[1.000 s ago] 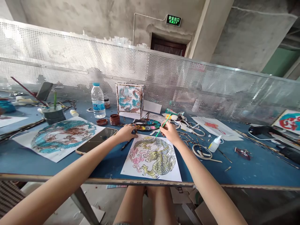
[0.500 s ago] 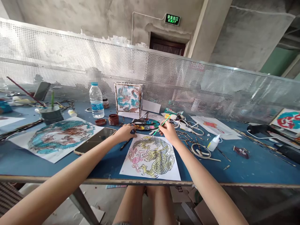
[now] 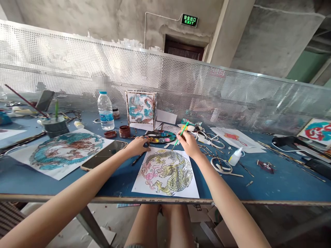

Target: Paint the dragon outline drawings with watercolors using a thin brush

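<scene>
My right hand [image 3: 186, 142] is closed around a thin green paintbrush [image 3: 182, 132], held slanted with its tip low. That tip meets the upper edge of a dragon drawing [image 3: 176, 172] on white paper, coloured yellow-green with some pink at the left. My left hand [image 3: 138, 145] rests with curled fingers by the sheet's top left corner, close to the paint palette [image 3: 164, 139]. A small dark thing shows at its fingertips, and I cannot make out what it is. The palette holds several paint colours and lies just beyond the sheet.
On the left are a blue dragon painting [image 3: 67, 151], a phone [image 3: 103, 156], a water bottle [image 3: 106, 112] and a brown paint jar [image 3: 124, 131]. A framed picture [image 3: 141, 108] stands behind. To the right lie a glue bottle [image 3: 235, 157], coiled strips [image 3: 221, 166] and twigs [image 3: 292, 160].
My right hand has moved slightly right, and the brush tip has shifted right along the drawing's top edge. The left hand stays in place.
</scene>
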`<state>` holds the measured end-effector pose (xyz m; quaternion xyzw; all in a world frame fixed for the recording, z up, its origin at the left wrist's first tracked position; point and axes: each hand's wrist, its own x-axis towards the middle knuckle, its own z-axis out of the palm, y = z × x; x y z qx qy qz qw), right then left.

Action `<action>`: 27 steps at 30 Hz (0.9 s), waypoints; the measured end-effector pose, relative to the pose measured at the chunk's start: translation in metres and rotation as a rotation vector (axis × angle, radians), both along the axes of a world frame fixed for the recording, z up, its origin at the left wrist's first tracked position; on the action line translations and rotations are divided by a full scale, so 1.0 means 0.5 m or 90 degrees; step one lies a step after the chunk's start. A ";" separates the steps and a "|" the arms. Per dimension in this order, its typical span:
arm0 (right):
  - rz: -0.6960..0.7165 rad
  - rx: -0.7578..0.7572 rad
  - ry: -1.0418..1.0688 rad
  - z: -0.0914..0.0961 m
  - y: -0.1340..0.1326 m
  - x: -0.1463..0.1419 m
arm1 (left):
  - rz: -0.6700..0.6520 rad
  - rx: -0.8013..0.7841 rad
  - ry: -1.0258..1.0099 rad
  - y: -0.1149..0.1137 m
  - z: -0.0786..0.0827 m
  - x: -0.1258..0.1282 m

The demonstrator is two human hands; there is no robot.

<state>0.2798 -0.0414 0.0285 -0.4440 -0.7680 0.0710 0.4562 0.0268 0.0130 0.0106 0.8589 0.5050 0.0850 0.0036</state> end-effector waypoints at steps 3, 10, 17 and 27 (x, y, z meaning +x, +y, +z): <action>0.027 -0.020 -0.087 0.004 -0.010 -0.006 | 0.004 -0.001 -0.009 0.001 -0.001 -0.001; 0.048 -0.016 -0.141 0.015 -0.024 -0.007 | -0.006 -0.003 -0.009 0.008 -0.008 -0.006; 0.038 -0.009 -0.136 0.014 -0.020 -0.004 | -0.004 0.003 0.003 0.010 -0.009 -0.007; 0.023 0.000 -0.153 0.016 -0.019 0.001 | 0.000 0.000 -0.009 0.015 -0.013 -0.009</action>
